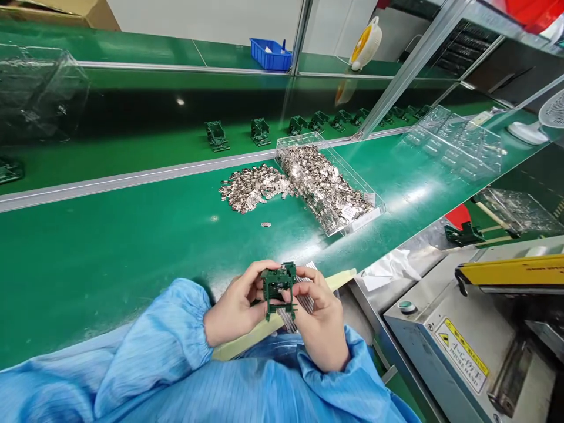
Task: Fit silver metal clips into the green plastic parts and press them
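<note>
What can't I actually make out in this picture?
In the head view:
Some fingertips of the left hand: hidden behind the held green part.
Part of that piece's inside: covered by the right hand.
Any writing on the white slip in the clear tray: too small.
The rest of the cardboard box: cut off by the top edge.

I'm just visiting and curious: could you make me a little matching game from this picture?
1. Nearest green part
2. Bin on the back shelf
3. Fan
4. Middle clear tray

A. Yellow and white
B. Heaped with small metal pieces
C. Held between left hand and right hand
D. Blue

Pairs: 1-C, 2-D, 3-A, 4-B
</note>
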A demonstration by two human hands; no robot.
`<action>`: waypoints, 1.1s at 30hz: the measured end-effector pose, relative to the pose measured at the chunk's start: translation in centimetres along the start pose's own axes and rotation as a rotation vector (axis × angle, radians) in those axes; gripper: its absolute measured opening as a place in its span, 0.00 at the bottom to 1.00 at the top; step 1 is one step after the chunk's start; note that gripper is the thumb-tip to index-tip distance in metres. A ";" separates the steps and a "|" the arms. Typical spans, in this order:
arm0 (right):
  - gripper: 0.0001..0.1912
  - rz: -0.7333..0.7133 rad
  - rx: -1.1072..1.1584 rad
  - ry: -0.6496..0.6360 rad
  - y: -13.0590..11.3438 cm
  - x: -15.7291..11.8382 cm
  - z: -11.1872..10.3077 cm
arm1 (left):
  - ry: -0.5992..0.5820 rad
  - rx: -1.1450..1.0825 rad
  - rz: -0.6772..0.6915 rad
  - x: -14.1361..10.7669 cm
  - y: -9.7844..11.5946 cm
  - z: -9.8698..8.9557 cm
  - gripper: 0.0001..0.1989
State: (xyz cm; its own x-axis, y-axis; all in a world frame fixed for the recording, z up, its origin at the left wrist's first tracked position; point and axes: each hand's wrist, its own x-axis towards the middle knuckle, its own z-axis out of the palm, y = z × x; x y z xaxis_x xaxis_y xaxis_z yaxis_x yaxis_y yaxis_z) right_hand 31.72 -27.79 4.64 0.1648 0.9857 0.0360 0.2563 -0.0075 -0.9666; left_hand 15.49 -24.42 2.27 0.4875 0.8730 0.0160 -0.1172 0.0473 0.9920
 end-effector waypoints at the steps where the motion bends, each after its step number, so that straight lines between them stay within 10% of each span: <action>1: 0.04 -0.006 0.000 0.011 0.0 0.0 0.0 | -0.014 0.012 0.006 -0.1 -0.1 -0.1 0.22; 24: 0.12 0.197 0.372 0.097 0.3 -1.2 0.9 | 0.154 0.247 0.012 -1.1 0.9 1.5 0.12; 33: 0.12 0.202 0.398 0.178 1.0 -3.7 -1.3 | 0.038 0.224 0.007 -1.6 1.2 3.7 0.13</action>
State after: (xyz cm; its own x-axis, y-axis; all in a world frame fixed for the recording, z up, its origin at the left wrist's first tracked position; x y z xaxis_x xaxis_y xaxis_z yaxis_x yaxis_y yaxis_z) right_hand 32.63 -31.62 3.92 0.3428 0.9269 -0.1530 -0.1761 -0.0966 -0.9796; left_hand 17.78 -27.55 3.88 0.4536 0.8909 0.0228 0.0764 -0.0644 0.9950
